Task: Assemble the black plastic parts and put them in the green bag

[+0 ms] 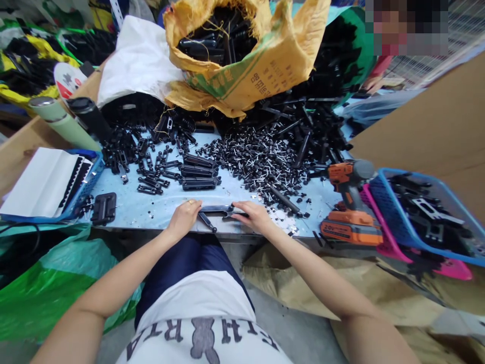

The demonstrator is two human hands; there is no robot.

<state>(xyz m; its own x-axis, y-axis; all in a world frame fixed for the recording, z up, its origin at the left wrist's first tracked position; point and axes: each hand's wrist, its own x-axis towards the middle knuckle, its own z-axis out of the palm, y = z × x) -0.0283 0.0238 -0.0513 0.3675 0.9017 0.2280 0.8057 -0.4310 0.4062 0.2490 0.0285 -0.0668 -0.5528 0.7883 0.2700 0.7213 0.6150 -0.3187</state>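
Note:
Both my hands hold a black plastic folding bracket (215, 208) level at the table's front edge. My left hand (185, 217) pinches its left end, where a short black arm (206, 221) angles down and to the right. Closed round the right end is my right hand (253, 215), by a part that splits from the main bar. Just beyond, several similar black brackets (199, 173) lie stacked in a row. A large heap of small black-headed screws (261, 156) spreads behind my right hand.
An orange cordless drill (350, 202) stands at right beside a blue basket (428, 177) of black parts. Small black joints (151, 172) lie left. A yellow sack (242, 81) stands behind. Left are a papers basket (85, 187) and green bottle (64, 124). Another person's hand (373, 83) shows far right.

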